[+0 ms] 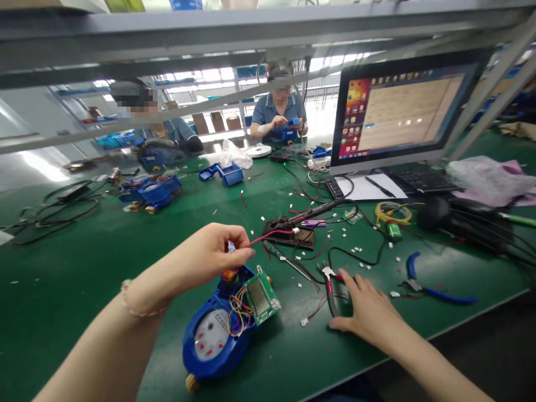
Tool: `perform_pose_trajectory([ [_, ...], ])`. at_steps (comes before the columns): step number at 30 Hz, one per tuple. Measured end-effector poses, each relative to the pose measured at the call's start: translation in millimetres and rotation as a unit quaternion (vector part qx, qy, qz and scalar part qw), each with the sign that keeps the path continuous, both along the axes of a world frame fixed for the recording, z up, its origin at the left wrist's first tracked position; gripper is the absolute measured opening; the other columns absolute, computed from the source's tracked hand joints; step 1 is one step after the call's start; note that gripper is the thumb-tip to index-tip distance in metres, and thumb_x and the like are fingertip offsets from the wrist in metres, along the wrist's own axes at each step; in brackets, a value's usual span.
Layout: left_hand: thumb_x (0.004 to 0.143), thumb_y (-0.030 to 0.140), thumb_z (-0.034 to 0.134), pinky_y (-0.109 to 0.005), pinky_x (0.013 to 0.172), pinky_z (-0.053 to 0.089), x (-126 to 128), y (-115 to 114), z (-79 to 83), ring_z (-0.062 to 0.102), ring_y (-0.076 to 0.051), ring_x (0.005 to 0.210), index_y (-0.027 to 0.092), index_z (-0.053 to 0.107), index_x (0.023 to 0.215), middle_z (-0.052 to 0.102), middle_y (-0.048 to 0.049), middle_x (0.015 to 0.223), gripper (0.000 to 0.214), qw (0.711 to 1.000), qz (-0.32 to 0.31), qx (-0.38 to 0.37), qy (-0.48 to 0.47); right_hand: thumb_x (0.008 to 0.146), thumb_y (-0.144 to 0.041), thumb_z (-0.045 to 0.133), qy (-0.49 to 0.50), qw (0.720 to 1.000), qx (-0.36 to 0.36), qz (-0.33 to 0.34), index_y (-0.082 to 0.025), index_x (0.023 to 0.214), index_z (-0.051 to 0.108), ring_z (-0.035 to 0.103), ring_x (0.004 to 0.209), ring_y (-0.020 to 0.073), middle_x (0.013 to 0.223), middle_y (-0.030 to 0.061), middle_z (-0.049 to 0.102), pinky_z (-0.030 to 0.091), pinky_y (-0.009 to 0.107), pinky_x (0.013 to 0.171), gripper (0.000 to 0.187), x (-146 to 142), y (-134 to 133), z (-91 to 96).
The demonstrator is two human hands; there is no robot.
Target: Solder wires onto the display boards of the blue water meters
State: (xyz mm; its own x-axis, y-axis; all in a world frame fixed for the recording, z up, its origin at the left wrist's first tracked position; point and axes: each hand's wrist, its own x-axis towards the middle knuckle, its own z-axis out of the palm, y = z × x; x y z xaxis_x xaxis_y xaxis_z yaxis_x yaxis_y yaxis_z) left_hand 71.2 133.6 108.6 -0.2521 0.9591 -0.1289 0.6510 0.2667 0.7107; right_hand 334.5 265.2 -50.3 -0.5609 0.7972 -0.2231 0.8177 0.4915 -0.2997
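Observation:
My left hand pinches a red wire with a white connector at its far end. A small blue-and-white piece shows under the fingers; I cannot tell whether it is held. Below sits a blue water meter with a round dial, brass fittings and an open compartment. Attached to it by coloured wires, a green circuit board with a display leans over the meter's side. My right hand is spread around the red-handled cutters lying on the table, thumb and forefinger beside the handles.
Blue-handled pliers lie at the right. A soldering iron rests on its stand, with wires and white connectors scattered around. A monitor stands behind. Other meters are at left. Two people sit across the table.

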Motion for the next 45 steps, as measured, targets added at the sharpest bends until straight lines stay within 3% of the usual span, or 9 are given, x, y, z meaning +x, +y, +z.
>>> perform_pose_trajectory([
  [6, 0.075, 0.033, 0.064, -0.019, 0.046, 0.041, 1, -22, 10.3, 0.053, -0.01, 0.052, 0.018, 0.062, 0.069, 0.062, -0.0008, 0.06, 0.016, 0.965, 0.068, 0.141, -0.211, 0.061, -0.021, 0.064, 0.024, 0.998, 0.038, 0.043, -0.008, 0.13, 0.043, 0.043, 0.108, 0.0379, 0.111, 0.0188, 0.048, 0.038, 0.051, 0.089, 0.073, -6, -3, -7.0],
  [13, 0.077, 0.033, 0.06, -0.017, 0.036, 0.034, 49, -40, -3.9, 0.046, -0.007, 0.04, 0.017, 0.063, 0.072, 0.056, 0.0014, 0.052, 0.018, 0.953, 0.159, 0.161, -0.202, 0.064, -0.011, 0.046, 0.154, 0.984, 0.001, 0.085, -0.011, 0.124, 0.044, 0.047, 0.108, 0.0268, 0.116, 0.0149, 0.048, 0.04, 0.039, 0.096, 0.06, 5, -4, 13.9],
  [16, 0.081, 0.031, 0.054, -0.018, 0.035, 0.033, 69, -45, -17.9, 0.043, -0.007, 0.039, 0.019, 0.065, 0.081, 0.054, 0.0034, 0.051, 0.016, 0.961, 0.166, 0.195, -0.1, 0.079, -0.024, 0.039, 0.346, 0.913, -0.184, 0.111, -0.024, 0.132, 0.035, 0.05, 0.112, 0.0228, 0.13, 0.0089, 0.044, 0.044, 0.036, 0.094, 0.052, 13, -34, 33.0],
  [18, 0.083, 0.029, 0.051, -0.019, 0.038, 0.035, 82, -49, -26.7, 0.046, -0.009, 0.043, 0.021, 0.065, 0.085, 0.055, 0.0031, 0.053, 0.016, 0.963, 0.17, 0.211, -0.01, 0.079, -0.023, 0.04, 0.428, 0.843, -0.302, 0.126, -0.027, 0.13, 0.039, 0.053, 0.109, 0.0223, 0.127, 0.0071, 0.048, 0.045, 0.036, 0.093, 0.051, 12, -57, 42.3],
  [20, 0.085, 0.027, 0.05, -0.019, 0.041, 0.036, 92, -51, -34.2, 0.049, -0.009, 0.045, 0.021, 0.063, 0.084, 0.057, 0.0032, 0.056, 0.014, 0.96, 0.171, 0.212, 0.064, 0.073, -0.021, 0.045, 0.448, 0.815, -0.347, 0.12, -0.024, 0.125, 0.046, 0.054, 0.107, 0.0234, 0.121, 0.0081, 0.053, 0.045, 0.037, 0.093, 0.052, 7, -76, 45.7],
  [27, 0.087, 0.017, 0.047, -0.021, 0.055, 0.043, 113, -49, -51.2, 0.059, -0.012, 0.064, 0.019, 0.059, 0.084, 0.063, -0.0002, 0.072, 0.012, 0.954, 0.121, 0.237, 0.14, 0.067, -0.021, 0.044, 0.458, 0.827, -0.312, 0.097, -0.021, 0.125, 0.047, 0.049, 0.112, 0.0229, 0.125, 0.0073, 0.049, 0.036, 0.04, 0.1, 0.059, -3, -91, 39.3],
  [37, 0.087, 0.03, 0.044, -0.023, 0.049, 0.035, 116, -40, -63.4, 0.053, -0.013, 0.055, 0.02, 0.061, 0.083, 0.059, 0.0004, 0.062, 0.019, 0.982, 0.152, 0.107, 0.043, 0.062, -0.018, 0.042, 0.397, 0.84, -0.364, 0.061, -0.016, 0.081, 0.055, 0.045, 0.061, 0.0122, 0.067, -0.0015, 0.05, 0.035, 0.024, 0.056, 0.022, -10, -84, 54.9],
  [43, 0.089, 0.037, 0.042, -0.023, 0.05, 0.029, 111, -39, -63.5, 0.044, -0.011, 0.051, 0.02, 0.053, 0.078, 0.05, 0.0041, 0.055, 0.023, 0.972, 0.19, 0.124, -0.067, 0.061, -0.024, 0.043, 0.465, 0.743, -0.479, -0.047, -0.015, 0.1, 0.052, 0.043, 0.056, 0.0115, 0.068, -0.0016, 0.048, 0.033, 0.023, 0.048, 0.041, -11, -72, 31.6],
  [45, 0.09, 0.038, 0.04, -0.023, 0.053, 0.032, 110, -39, -62.7, 0.045, -0.011, 0.053, 0.02, 0.048, 0.078, 0.051, 0.0041, 0.055, 0.023, 0.962, 0.178, 0.132, -0.161, 0.063, -0.023, 0.043, 0.474, 0.748, -0.461, -0.05, -0.015, 0.108, 0.049, 0.049, 0.071, 0.0141, 0.081, 0.0013, 0.052, 0.041, 0.025, 0.063, 0.046, -9, -66, 30.0],
])
